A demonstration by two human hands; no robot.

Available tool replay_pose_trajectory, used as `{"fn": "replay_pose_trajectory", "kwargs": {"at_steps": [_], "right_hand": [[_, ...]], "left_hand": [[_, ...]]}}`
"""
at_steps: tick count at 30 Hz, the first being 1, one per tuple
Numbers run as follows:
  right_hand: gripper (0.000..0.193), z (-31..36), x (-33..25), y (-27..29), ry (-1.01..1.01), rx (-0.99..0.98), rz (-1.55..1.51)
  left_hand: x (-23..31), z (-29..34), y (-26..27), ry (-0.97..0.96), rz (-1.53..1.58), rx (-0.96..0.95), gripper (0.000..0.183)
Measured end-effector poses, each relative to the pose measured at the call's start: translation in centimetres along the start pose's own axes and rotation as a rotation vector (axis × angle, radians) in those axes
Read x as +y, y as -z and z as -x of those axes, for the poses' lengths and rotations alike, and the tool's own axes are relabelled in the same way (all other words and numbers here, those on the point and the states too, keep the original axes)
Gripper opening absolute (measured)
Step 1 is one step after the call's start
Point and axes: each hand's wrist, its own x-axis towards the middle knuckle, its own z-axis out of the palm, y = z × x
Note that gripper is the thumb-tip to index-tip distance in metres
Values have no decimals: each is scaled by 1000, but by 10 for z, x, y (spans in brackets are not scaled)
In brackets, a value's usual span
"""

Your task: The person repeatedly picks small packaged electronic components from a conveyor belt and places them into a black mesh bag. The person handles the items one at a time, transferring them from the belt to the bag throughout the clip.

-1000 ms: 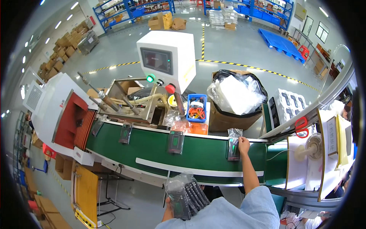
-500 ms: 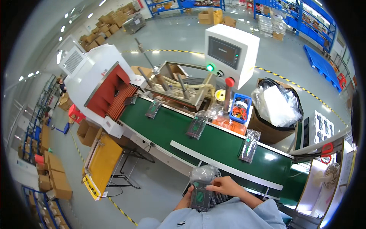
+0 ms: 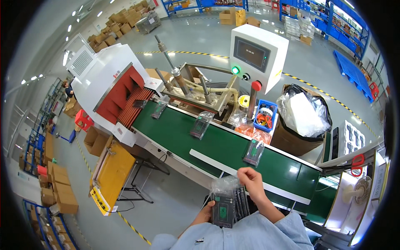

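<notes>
Against my lower body stands a row of flat black boxes in loose clear plastic wrap (image 3: 223, 210), the front one bearing a green patch. My left hand (image 3: 205, 213) grips this row from its left side, thumb on the front box. My right hand (image 3: 252, 183) is raised at the upper right of the row, fingers curled together beside the crumpled clear film (image 3: 225, 183). Whether film is pinched in them is hard to make out. On the green conveyor belt (image 3: 175, 132) lie spaced wrapped boxes, the nearest wrapped box (image 3: 253, 152) just beyond my right hand.
At the left, the belt leads to a white machine (image 3: 89, 89) with red curtain strips (image 3: 121, 96). A white control box (image 3: 259, 58) stands behind the belt, near a blue bin (image 3: 265, 114) and a lined carton (image 3: 302, 139). A white rail (image 3: 250, 177) edges the near side.
My right hand has lifted from the front box up and right to the top of the film. Boxes on the belt have shifted left toward the machine. My left hand keeps its grip.
</notes>
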Motion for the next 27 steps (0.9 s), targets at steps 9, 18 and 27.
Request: {"fn": "replay_pose_trajectory", "kwargs": {"at_steps": [9, 18, 27], "right_hand": [[21, 39, 4, 11, -120, -259, 449], [18, 25, -15, 110, 75, 41, 211], [23, 24, 13, 392, -26, 523, 814]], "left_hand": [[2, -6, -2, 4, 23, -10, 79], [9, -19, -11, -95, 47, 6, 73], [11, -33, -26, -193, 67, 4, 71]]}}
